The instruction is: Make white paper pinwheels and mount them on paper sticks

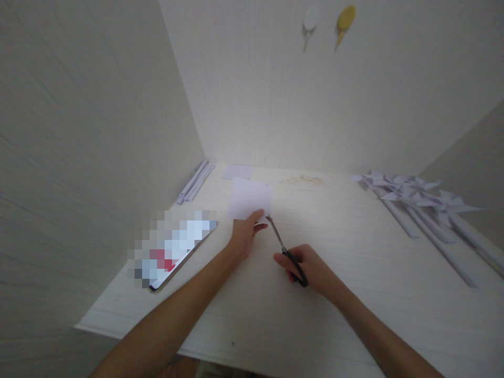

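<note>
Pale wooden desk (354, 262) is sitting between plain walls. Left hand (244, 236) is pinching a white paper sheet (250, 198) — right hand (311, 268) is gripping black-handled scissors (289, 254), blades at the sheet's lower edge.

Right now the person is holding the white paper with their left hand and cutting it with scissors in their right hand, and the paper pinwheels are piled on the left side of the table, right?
Not quite. The paper pinwheels are piled on the right side of the table, as the head view shows. The rest is right: the left hand holds the white paper and the right hand works the scissors.
</note>
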Available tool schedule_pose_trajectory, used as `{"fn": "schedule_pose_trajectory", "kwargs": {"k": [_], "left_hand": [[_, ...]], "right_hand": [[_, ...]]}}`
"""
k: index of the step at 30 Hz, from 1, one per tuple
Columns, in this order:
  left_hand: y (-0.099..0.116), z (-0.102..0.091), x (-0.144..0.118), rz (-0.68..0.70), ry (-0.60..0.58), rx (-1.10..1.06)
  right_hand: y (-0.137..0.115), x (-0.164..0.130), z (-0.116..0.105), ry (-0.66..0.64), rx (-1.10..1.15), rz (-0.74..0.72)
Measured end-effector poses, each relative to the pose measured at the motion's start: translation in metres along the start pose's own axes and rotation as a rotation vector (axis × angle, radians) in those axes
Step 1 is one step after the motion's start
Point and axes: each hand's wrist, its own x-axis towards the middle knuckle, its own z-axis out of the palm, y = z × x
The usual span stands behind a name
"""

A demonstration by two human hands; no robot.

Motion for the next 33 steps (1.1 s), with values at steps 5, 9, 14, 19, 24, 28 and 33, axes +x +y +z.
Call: {"fn": "schedule_pose_trajectory", "kwargs": {"k": [5, 9, 14, 19, 24, 28, 33], "left_hand": [[-0.0014, -0.0011, 0.0005, 0.004, 0.006, 0.009], [-0.0039, -0.0017, 0.0017, 0.020, -0.003, 0.019], [-0.0054, -0.0021, 0.0022, 0.033, -0.002, 0.028], [-0.0042, -0.0011, 0.0013, 0.030, 0.003, 0.024], [-0.0044, -0.0015, 0.0017, 0.030, 0.006, 0.014], [-0.0039, -0.0017, 0.0011, 0.041, -0.013, 0.008], [-0.0026, -0.0007, -0.0003, 0.028, -0.011, -0.006]], "right_hand": [[-0.0019, 0.0001, -0.0004, 0.005, 0.007, 0.006], [-0.0046, -0.0004, -0.0006, 0.010, 0.006, 0.017], [-0.0047, -0.0007, -0.0003, 0.015, 0.001, 0.007], [-0.0034, 0.0001, -0.0006, 0.000, 0.005, 0.013], [-0.0029, 0.0004, -0.0010, 0.003, 0.006, 0.010], [-0.0035, 0.0000, -0.0008, 0.007, 0.016, 0.008], [-0.0036, 0.0001, -0.0009, 0.012, 0.014, 0.007]]}}
